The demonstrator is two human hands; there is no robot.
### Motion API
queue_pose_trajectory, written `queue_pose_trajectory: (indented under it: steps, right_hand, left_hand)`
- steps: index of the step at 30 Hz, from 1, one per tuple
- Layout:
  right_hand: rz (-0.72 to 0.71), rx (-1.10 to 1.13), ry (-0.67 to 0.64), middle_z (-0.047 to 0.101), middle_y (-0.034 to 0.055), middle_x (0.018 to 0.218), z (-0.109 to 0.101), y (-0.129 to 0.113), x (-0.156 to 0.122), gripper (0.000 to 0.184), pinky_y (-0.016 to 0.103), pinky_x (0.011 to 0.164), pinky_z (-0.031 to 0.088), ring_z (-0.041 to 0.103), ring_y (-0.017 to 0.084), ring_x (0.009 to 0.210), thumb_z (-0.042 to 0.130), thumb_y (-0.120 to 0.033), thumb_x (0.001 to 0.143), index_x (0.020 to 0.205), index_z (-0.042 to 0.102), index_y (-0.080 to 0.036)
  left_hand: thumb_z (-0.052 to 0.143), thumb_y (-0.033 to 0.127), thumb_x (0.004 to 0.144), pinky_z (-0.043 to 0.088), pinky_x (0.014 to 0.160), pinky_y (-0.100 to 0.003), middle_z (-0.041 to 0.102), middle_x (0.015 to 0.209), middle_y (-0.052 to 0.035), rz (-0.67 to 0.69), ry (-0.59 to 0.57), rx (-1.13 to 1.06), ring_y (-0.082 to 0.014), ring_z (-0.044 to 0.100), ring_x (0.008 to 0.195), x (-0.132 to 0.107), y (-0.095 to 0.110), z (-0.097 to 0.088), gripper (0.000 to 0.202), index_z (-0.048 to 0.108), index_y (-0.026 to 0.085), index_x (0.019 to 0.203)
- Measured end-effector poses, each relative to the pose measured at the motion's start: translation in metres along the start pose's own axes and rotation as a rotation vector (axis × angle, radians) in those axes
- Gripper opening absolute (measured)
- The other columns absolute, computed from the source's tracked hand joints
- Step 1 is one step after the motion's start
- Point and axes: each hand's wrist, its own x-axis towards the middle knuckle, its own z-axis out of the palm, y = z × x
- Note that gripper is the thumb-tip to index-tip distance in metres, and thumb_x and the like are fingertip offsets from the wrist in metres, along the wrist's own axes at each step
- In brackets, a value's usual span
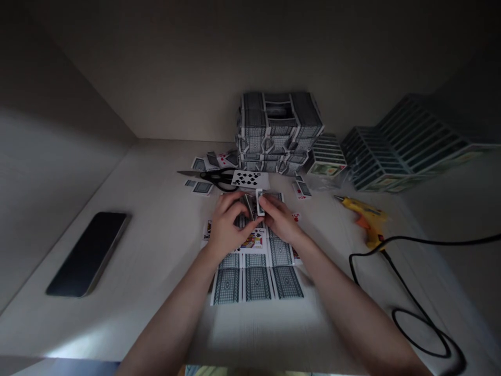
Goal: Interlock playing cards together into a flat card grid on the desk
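A phone is noted at far left, followed by scissors. The left hand is found curled; its grip cannot be told. Above the card panel, a white-edged card is pinched by the right hand. A yellow glue gun is sited rightward.

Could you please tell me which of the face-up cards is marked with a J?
The picture card beside the left hand's thumb, its J at upper right; the K card is farther left, and the many-spades card is by the scissors.
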Motion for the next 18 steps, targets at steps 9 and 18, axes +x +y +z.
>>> queue_pose_trajectory:
  steps: [9, 18]
  right_hand:
    - [0.045, -0.027, 0.045, 0.063, 0.0, 0.084, 0.0039, -0.0045, -0.0018, 0.031, 0.027, 0.066, 0.049, 0.059, 0.015, 0.08, 0.073, -0.041, 0.066, 0.088, 0.063, -0.022]
    - [0.027, -0.118, 0.093, 0.063, -0.0001, 0.087, 0.0053, -0.0033, -0.0023, 0.035, 0.026, 0.066, 0.048, 0.059, 0.015, 0.081, 0.075, -0.038, 0.063, 0.091, 0.061, -0.023]
  left_hand:
    - [0.07, 0.025, 0.07, 0.041, 0.086, -0.04, 0.059, 0.113, -0.0054, 0.029, -0.151, 0.125, -0.0234, 0.049, 0.099, 0.003, -0.0044, -0.0093, 0.016, 0.054, 0.02, 0.066]
    - [0.066, 0.016, 0.068, 0.043, 0.084, -0.039, 0.058, 0.113, -0.0056, 0.02, -0.151, 0.134, -0.0229, 0.049, 0.097, 0.0024, -0.0043, -0.0092, 0.013, 0.053, 0.02, 0.068]
